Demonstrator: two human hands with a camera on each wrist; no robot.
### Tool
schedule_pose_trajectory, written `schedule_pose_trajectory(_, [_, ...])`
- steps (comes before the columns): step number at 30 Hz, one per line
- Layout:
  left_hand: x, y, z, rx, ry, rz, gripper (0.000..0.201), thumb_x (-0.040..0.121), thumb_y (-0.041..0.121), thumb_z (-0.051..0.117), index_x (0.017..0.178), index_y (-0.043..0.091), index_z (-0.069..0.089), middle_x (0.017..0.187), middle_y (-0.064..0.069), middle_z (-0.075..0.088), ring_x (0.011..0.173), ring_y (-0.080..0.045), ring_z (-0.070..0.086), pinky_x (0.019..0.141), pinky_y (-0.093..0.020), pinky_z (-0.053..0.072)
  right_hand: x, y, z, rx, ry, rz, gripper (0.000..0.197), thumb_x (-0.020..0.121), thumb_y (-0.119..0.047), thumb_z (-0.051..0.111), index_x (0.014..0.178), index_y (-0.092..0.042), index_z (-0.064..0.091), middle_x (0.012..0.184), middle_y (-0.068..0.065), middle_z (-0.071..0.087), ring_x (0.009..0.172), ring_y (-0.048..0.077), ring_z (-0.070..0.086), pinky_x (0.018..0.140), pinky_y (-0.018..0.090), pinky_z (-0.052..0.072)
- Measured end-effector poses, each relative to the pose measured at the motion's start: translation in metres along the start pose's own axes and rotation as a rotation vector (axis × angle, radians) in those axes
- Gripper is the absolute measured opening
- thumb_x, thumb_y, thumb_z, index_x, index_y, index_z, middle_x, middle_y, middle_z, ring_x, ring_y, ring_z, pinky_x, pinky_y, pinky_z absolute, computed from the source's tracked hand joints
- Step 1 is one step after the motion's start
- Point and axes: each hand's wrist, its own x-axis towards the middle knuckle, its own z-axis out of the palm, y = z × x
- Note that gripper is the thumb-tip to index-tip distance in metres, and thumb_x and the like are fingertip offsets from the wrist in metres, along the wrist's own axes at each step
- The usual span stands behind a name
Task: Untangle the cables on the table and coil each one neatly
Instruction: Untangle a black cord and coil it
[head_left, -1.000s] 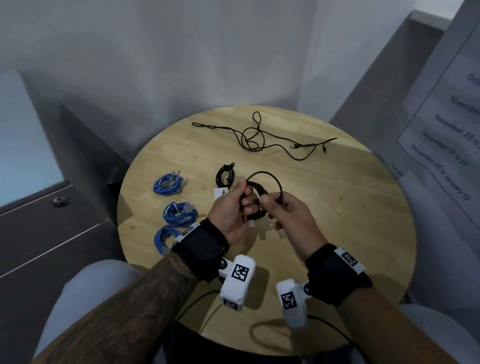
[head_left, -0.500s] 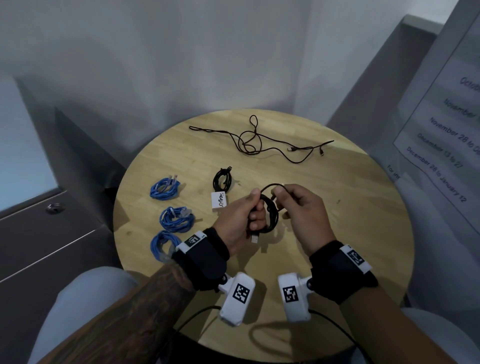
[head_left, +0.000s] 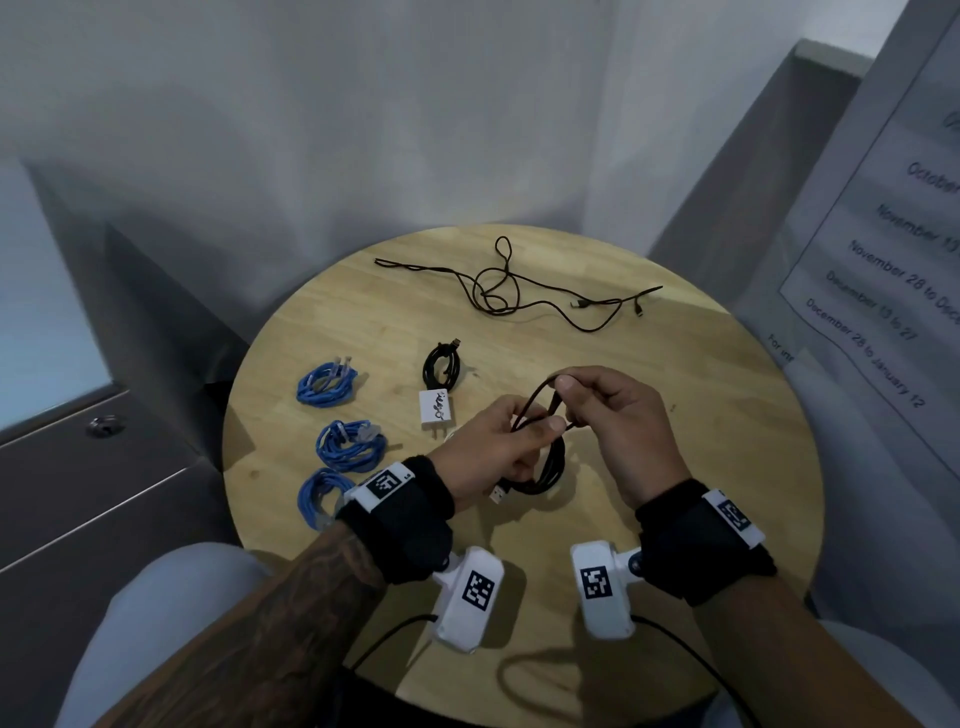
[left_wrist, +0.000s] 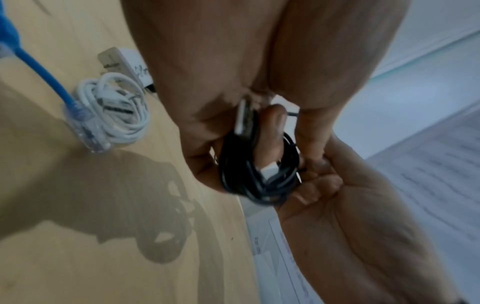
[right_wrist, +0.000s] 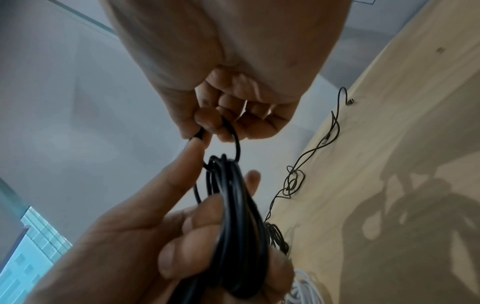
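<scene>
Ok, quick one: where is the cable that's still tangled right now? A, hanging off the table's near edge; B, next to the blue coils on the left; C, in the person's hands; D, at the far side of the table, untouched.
D: the tangled thin cable lies loose at the far side of the table, while the left hand and right hand hold a different black cable.
</scene>
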Motion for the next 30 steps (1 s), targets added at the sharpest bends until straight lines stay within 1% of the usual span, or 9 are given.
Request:
schedule_pose_trajectory(2, [0.0,0.001,-0.001,-0.06,-0.065,0.011,0.028,0.099,0.015,0.055,0.116,-0.007,0.051,0.059,0.01,0.035,0.051,-0.005,0.031,0.048,-0.016,0.031,0.002,-0.001,-0.001,-0.025,0.016,0.009,0.01,0.095,-0.01,0.067,0.099,-0.01,0.076,0.073,-0.013,0.07,0.068,-0.002,0.06,0.066,0.013,0.049])
schedule_pose_trajectory(5, [0.001,-0.002,-0.003,0.02,-0.007,0.057,0.041,0.1,0.017,0.052,0.114,-0.022,0.05,0.059,0.009,0.03,0.05,-0.007,0.027,0.048,-0.016,0.028,0.002,-0.003,-0.003,0.037,0.024,0.039,0.017,0.096,-0.02,0.066,0.112,-0.017,0.073,0.07,0.003,0.062,0.066,0.008,0.057,0.068,0.02,0.05])
schedule_pose_trajectory(8, [0.003,-0.005,-0.002,0.055,0.05,0.121,0.035,0.099,0.022,0.055,0.107,-0.012,0.057,0.06,0.008,0.028,0.05,-0.009,0.026,0.048,-0.018,0.027,0.003,-0.004,-0.003,0.116,0.001,0.138,0.032,0.094,-0.036,0.063,0.119,-0.017,0.071,0.064,0.005,0.061,0.064,0.013,0.059,0.073,0.025,0.054])
schedule_pose_trajectory(13, [0.002,-0.012,-0.001,0.136,0.064,0.15,0.035,0.1,0.019,0.054,0.103,-0.016,0.053,0.062,-0.002,0.028,0.051,-0.012,0.026,0.048,-0.021,0.025,0.009,0.005,-0.007,0.17,-0.168,0.345,0.01,0.095,-0.013,0.065,0.103,-0.012,0.071,0.067,-0.008,0.064,0.067,0.01,0.056,0.067,0.024,0.045])
schedule_pose_trajectory(17, [0.003,-0.015,-0.003,0.145,0.013,0.111,0.032,0.099,0.023,0.056,0.099,-0.008,0.052,0.063,-0.001,0.031,0.052,-0.012,0.028,0.049,-0.021,0.027,0.009,-0.004,-0.015,-0.051,-0.251,0.19,0.01,0.095,-0.007,0.065,0.089,-0.012,0.06,0.069,-0.006,0.063,0.063,0.005,0.055,0.06,0.017,0.042])
schedule_pose_trajectory(20, [0.0,-0.019,-0.002,0.209,-0.064,-0.013,0.034,0.093,0.035,0.062,0.108,0.005,0.056,0.063,0.006,0.043,0.055,-0.009,0.039,0.053,-0.02,0.035,0.019,-0.016,-0.027,-0.109,0.032,-0.028,0.018,0.091,-0.004,0.069,0.086,-0.015,0.057,0.073,0.0,0.066,0.065,0.005,0.06,0.065,0.012,0.046])
schedule_pose_trajectory(24, [-0.003,-0.017,0.003,0.07,-0.133,-0.047,0.038,0.102,0.025,0.048,0.117,-0.009,0.053,0.061,0.006,0.034,0.054,-0.009,0.032,0.052,-0.018,0.031,0.029,-0.021,-0.051,-0.063,0.297,-0.117,0.019,0.093,-0.009,0.069,0.087,-0.019,0.054,0.082,0.011,0.067,0.059,-0.001,0.055,0.061,0.014,0.044])
schedule_pose_trajectory(27, [0.003,-0.012,0.001,0.079,-0.06,0.019,0.029,0.104,0.016,0.042,0.113,-0.009,0.055,0.061,0.006,0.031,0.054,-0.008,0.029,0.05,-0.016,0.03,0.028,-0.013,-0.055,-0.009,0.353,-0.07,0.02,0.094,-0.012,0.068,0.085,-0.021,0.054,0.077,0.005,0.069,0.063,0.008,0.057,0.062,0.025,0.045])
schedule_pose_trajectory(30, [0.008,-0.008,-0.008,-0.057,0.074,0.09,0.025,0.104,0.014,0.042,0.101,-0.004,0.058,0.058,0.007,0.027,0.049,-0.005,0.025,0.046,-0.015,0.025,0.028,-0.008,-0.055,-0.024,0.205,0.028,0.019,0.093,-0.011,0.068,0.085,-0.022,0.055,0.08,0.002,0.072,0.075,0.015,0.062,0.065,0.03,0.048])
